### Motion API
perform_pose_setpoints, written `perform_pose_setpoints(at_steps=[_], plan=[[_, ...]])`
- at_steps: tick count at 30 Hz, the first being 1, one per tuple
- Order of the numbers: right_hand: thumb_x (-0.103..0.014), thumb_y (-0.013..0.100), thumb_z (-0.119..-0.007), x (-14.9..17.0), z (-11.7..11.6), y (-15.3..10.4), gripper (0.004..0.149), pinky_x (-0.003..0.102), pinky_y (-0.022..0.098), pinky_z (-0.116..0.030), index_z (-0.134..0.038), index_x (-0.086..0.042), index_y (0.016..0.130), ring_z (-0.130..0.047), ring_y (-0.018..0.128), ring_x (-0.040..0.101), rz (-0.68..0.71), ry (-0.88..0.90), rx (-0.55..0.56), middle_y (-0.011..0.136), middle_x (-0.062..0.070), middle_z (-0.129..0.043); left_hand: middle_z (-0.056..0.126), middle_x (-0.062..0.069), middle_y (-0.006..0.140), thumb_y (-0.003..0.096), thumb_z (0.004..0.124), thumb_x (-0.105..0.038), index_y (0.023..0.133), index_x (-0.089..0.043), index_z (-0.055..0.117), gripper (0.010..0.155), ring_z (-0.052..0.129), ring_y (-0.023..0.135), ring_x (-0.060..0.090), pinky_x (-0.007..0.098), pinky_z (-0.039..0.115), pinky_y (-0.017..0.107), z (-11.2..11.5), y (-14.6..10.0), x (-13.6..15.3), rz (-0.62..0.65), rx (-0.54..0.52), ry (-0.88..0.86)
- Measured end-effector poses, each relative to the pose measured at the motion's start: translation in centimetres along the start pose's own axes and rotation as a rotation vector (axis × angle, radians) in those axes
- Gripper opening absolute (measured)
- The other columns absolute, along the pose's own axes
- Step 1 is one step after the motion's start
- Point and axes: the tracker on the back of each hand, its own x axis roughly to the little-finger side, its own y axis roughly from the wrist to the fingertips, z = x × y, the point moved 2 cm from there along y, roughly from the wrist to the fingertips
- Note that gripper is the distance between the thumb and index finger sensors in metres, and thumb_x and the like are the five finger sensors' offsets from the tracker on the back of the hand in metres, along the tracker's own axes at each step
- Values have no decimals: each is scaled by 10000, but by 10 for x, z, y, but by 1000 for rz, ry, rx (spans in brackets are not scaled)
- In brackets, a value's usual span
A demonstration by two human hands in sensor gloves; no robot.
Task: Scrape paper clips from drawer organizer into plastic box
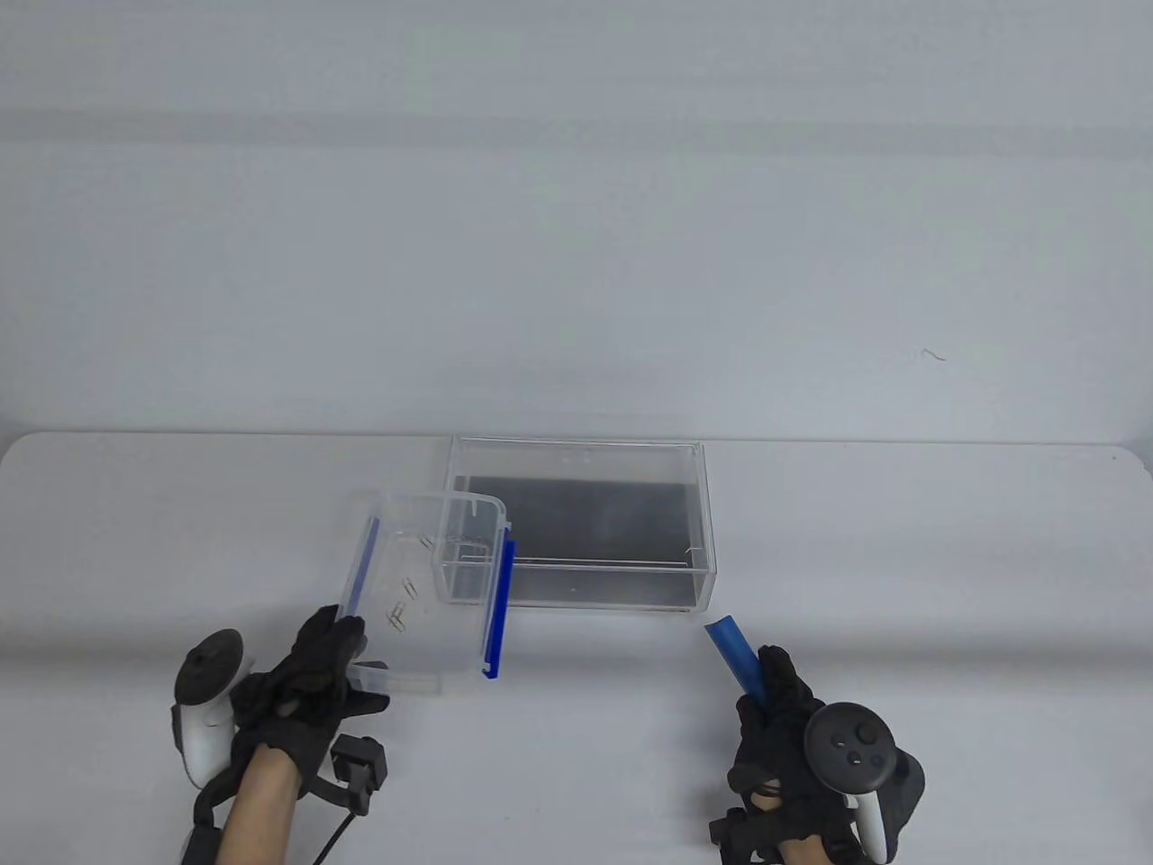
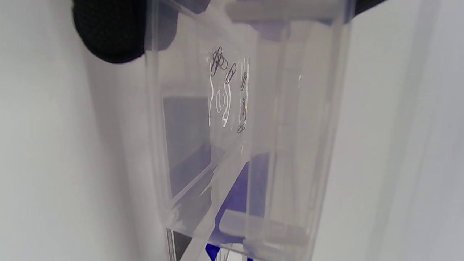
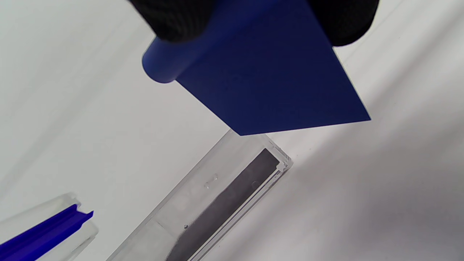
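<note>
Paper clips (image 1: 401, 602) already lie in the plastic box (image 1: 423, 586), low and left of middle. The left hand (image 1: 306, 676) holds its near edge. The right hand (image 1: 779, 712) grips a blue scraper (image 1: 734, 653), low right. The drawer organizer (image 1: 576, 523) looks nearly bare, so scraping seems done; next, set things down.

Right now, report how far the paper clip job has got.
Looks nearly done: several paper clips lie in the plastic box, and the drawer organizer shows none. In hand: the left hand grips the tilted box, the right hand holds the blue scraper. Left: setting both down.
</note>
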Motion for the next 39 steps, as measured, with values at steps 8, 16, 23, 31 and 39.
perform_pose_setpoints(at_steps=[8,16,23,31,39], plan=[[-315,442,-691,0,1,0,621,512,672,-573,-396,-245,983,-692,836,312,14,-24,17,966,63,-616,437,245,1000,498,650,-534,1072,-169,324,754,709,803,512,499,806,486,-63,-3,15,-51,-191,33],[-311,441,-708,-3,-7,0,620,515,670,-574,-410,-243,980,-697,832,315,28,-61,-20,962,66,-624,488,241,989,491,664,-531,1067,-200,414,710,743,779,511,494,826,457,-95,-3,45,-168,-318,109],[-313,440,-710,-5,-12,0,625,515,669,-577,-403,-245,981,-699,834,312,40,-86,-40,962,63,-625,490,233,998,482,656,-533,1066,-224,450,692,733,789,521,510,814,461,-104,-4,51,-199,-340,189],[-314,442,-710,-6,-16,-1,630,514,668,-579,-394,-244,983,-701,833,313,43,-110,-61,963,62,-626,563,221,974,482,670,-468,1033,-178,557,633,755,795,467,493,805,469,-112,-4,50,-257,-402,403],[-320,440,-712,-7,-16,0,635,511,663,-588,-392,-243,983,-712,824,311,34,-132,-63,957,64,-635,557,210,981,482,646,-440,1018,-151,579,613,729,817,441,479,781,503,-112,-2,52,-349,-422,582]])
